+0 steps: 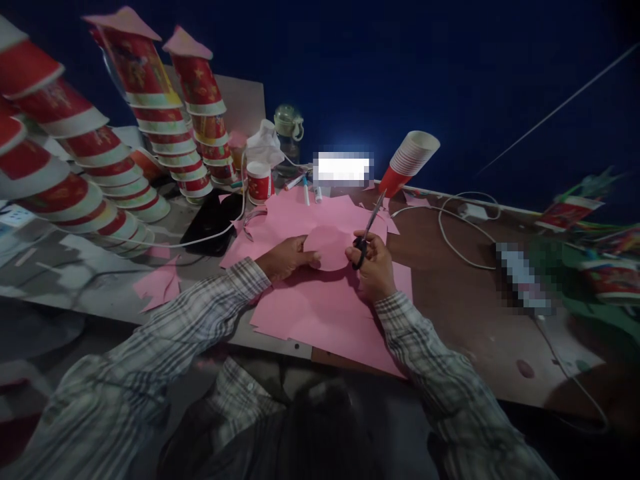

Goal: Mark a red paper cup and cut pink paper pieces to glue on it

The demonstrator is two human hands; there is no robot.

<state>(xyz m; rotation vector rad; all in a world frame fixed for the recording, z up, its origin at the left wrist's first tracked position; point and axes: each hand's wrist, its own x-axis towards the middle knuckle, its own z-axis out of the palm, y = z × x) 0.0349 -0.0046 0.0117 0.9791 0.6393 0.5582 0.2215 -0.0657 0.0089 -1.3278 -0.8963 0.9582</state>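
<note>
A rounded piece of pink paper [330, 250] is pinched at its left edge by my left hand [290, 259], thumb on top. My right hand [375, 265] is closed around the black handles of a pair of scissors [371, 219], whose blades point up and away from me. The fingers of that hand are close to the paper's right edge; whether they touch it I cannot tell. Larger pink sheets [310, 313] lie beneath both hands on the table.
Towers of stacked red and white paper cups [170, 133] stand at the left. A tilted cup stack [410, 160] is behind my right hand. Markers [306, 190], a glass jar [289, 133], pink scraps [159, 283], a white cable [445, 227] and a phone [523, 277] lie around.
</note>
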